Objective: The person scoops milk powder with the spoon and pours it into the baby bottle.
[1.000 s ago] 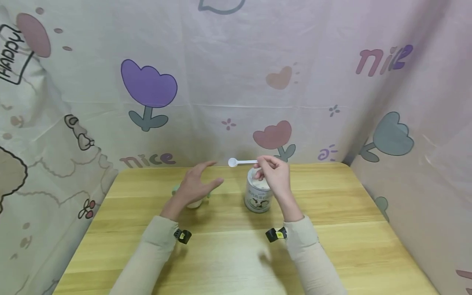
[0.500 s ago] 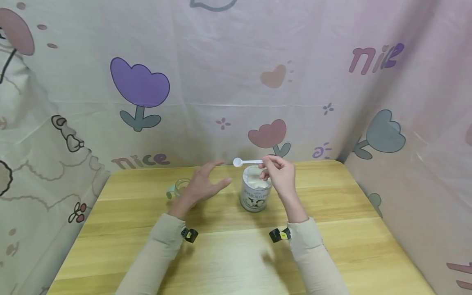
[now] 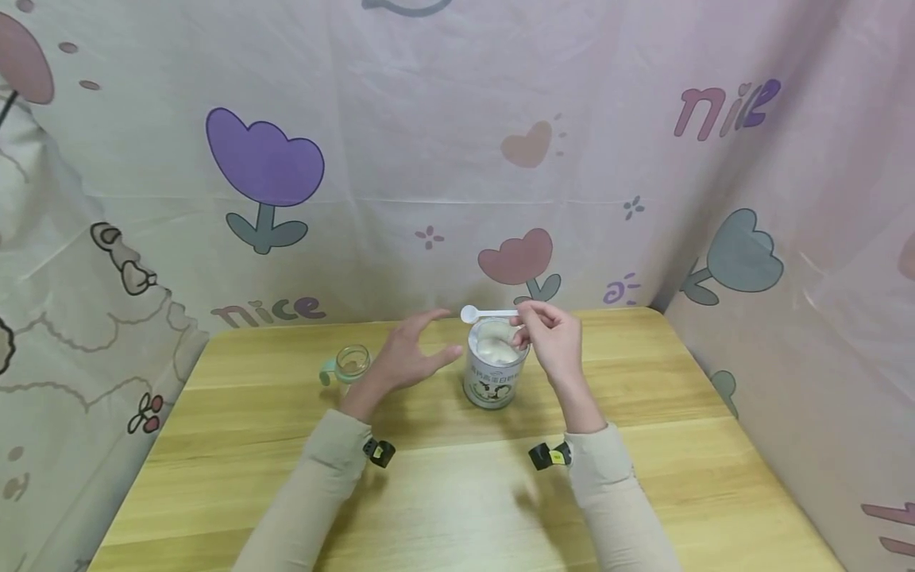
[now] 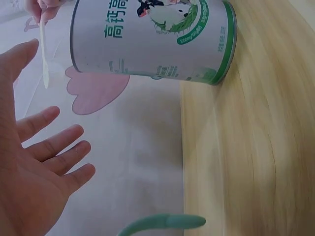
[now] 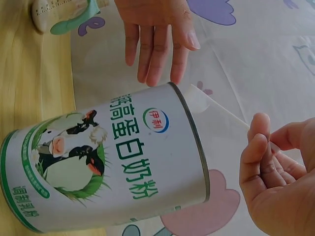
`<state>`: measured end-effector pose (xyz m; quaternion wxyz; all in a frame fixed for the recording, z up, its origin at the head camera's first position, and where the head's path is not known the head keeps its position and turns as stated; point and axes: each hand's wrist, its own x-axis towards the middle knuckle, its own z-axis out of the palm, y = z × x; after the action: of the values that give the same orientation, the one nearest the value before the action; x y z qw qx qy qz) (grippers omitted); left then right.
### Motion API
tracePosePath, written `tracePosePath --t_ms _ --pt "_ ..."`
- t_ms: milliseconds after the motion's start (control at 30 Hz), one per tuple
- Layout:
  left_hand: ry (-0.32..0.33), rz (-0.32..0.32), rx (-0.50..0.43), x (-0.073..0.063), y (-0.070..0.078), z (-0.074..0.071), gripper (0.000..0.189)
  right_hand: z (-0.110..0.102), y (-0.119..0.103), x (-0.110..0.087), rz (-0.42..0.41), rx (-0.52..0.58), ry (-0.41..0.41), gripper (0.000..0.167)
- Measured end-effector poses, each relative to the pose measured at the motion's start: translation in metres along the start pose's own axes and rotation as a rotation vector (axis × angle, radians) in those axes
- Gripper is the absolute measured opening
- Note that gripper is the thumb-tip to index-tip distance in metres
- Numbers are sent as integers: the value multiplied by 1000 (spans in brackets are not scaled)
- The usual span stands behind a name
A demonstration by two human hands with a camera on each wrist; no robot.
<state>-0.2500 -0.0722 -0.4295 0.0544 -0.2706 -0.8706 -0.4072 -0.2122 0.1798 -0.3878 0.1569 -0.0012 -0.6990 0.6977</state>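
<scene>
My right hand (image 3: 554, 338) pinches the handle of a small white scoop (image 3: 469, 314), held level over the back rim of an uncovered milk powder can (image 3: 492, 389). Its bowl points left. The can stands upright and shows pale powder inside; a cow is printed on its side. My left hand (image 3: 411, 357) hovers left of the can with fingers spread and nothing in it, the thumb toward the can. Behind the left wrist stands an uncapped clear bottle (image 3: 353, 359) with green handles, partly hidden by the hand. One green handle (image 4: 167, 222) shows in the left wrist view.
Everything stands on a light wooden table (image 3: 457, 492). A printed cloth (image 3: 400, 159) hangs behind the table's back edge and along both sides. Black wrist cameras (image 3: 380, 453) sit at both cuffs.
Both hands have moved to the right relative to the can, the scoop going along with the right hand. More of the bottle shows from behind the left hand. The head view has shifted slightly.
</scene>
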Motion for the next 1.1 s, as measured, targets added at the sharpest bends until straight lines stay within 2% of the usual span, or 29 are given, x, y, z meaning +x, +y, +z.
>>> tracePosePath --t_ms 333,533,667,1100 --pt "-44 -27 -32 8 9 12 79 -12 0 -1 -24 -22 18 32" --pt "-67 -46 -34 12 12 19 83 -19 2 -3 -55 -20 15 26" --pt "-83 -58 -27 13 13 24 86 -23 4 -4 -41 -34 21 22" --pt "-143 -65 -23 15 18 36 98 -36 12 -8 8 -109 26 25"
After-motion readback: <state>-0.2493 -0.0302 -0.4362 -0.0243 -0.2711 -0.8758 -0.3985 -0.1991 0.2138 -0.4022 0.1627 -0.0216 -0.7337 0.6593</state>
